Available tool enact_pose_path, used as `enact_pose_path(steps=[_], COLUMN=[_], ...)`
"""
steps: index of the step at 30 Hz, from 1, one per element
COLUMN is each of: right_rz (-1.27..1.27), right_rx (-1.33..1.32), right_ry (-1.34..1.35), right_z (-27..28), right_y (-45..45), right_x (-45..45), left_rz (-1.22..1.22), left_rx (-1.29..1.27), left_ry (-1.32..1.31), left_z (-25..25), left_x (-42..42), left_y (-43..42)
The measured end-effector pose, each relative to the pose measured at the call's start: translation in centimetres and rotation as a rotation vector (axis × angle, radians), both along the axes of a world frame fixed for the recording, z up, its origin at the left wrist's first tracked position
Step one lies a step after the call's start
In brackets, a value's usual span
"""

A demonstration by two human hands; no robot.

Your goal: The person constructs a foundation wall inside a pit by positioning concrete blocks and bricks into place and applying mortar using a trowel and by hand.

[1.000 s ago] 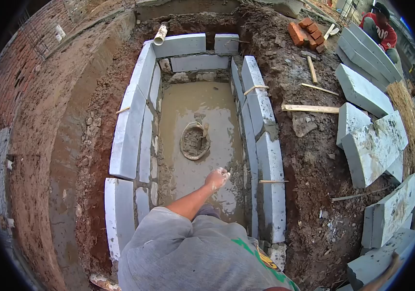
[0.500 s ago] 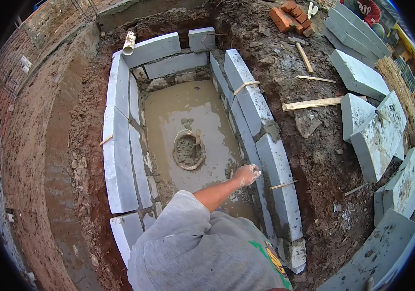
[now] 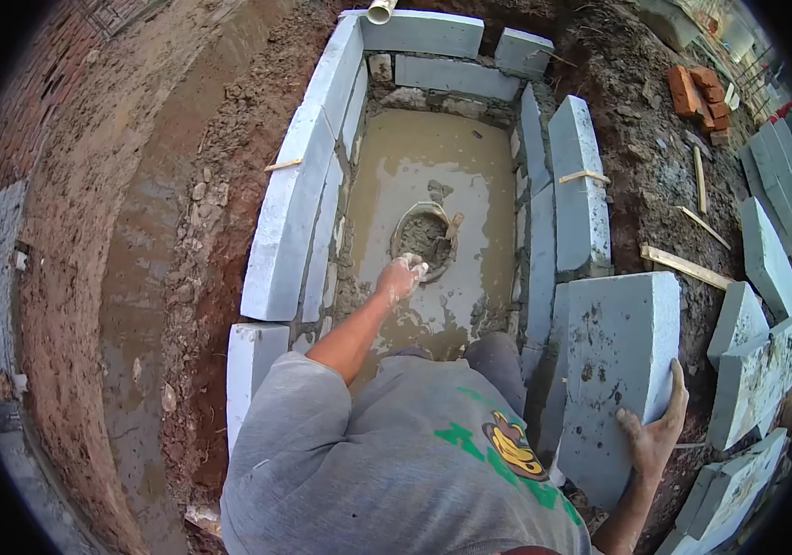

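My left hand (image 3: 402, 277) is closed, fingers curled, over the near-left rim of a round bucket (image 3: 399, 231). What it grips, if anything, is hidden. Grey mortar (image 3: 422, 236) lies in the bucket, and a wooden-handled tool (image 3: 455, 224) leans at its right side. On my right side, a large light-grey concrete block (image 3: 604, 347) stands tilted, its pitted broad face toward me. My right hand (image 3: 656, 430) is shut on this block, thumb across the broad face and fingers round the right edge. Behind it runs the right-hand block wall (image 3: 581, 199).
Muddy water (image 3: 386, 171) covers the pit floor between block walls. A left wall block (image 3: 289, 222) carries a small stick (image 3: 283, 166). A pipe (image 3: 381, 11) rests at the far wall. Red bricks (image 3: 699, 100), wood strips (image 3: 687, 266) and spare blocks (image 3: 756, 379) lie to the right.
My left hand has moved from beside the right wall to the bucket's near rim. My right hand has come into view holding the tilted block. The camera view has shifted.
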State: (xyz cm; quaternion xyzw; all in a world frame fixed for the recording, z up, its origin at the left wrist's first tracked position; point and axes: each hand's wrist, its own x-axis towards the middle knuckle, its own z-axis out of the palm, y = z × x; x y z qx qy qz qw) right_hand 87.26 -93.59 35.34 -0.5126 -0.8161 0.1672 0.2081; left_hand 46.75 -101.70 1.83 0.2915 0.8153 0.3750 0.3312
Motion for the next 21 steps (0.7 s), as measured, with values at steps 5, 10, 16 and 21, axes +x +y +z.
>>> enact_pose_path(steps=[5,10,16,21], right_rz=[0.322,0.809,1.311,1.766], right_rx=[-0.089,-0.048,0.036,0.135], right_ry=[-0.112,-0.241,-0.391,-0.342], right_z=[-1.7,-3.8,-5.4,-6.4], right_y=[5.3,10.4,12.7,11.7], right_x=[-7.3,-14.5,-23.7,-32.2], left_rz=[0.421,0.614,0.912,1.019], left_rx=[-0.008,-0.113,0.084,0.333], left_ry=[-0.013,0.079,-0.123,-0.195], left_z=[0.7,2.2,2.7,0.9], left_x=[-3.1,0.9,6.2,8.9], left_y=[-8.7,-13.2,-12.5,-12.3])
